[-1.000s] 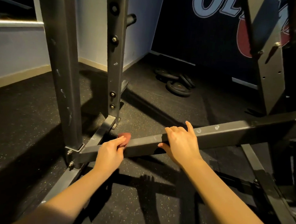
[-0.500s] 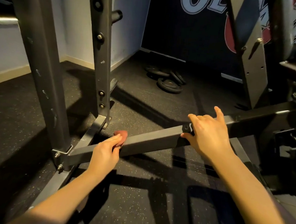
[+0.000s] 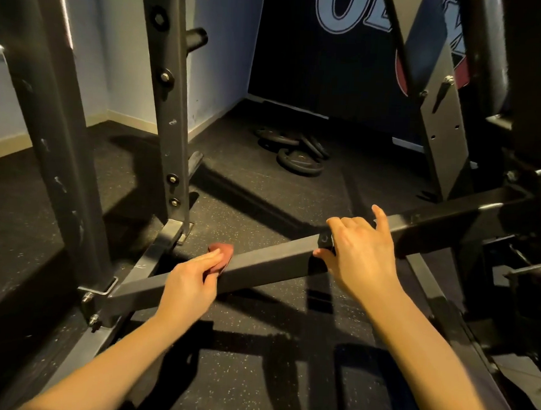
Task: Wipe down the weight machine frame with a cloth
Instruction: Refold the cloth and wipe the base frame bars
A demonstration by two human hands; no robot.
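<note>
Black weight plates (image 3: 292, 151) beyond crossbar (image 3: 269, 262)

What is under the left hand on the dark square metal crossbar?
A small reddish cloth lies under the left hand, pinched against the crossbar. Only its far edge shows; the fingers cover the rest.
</note>
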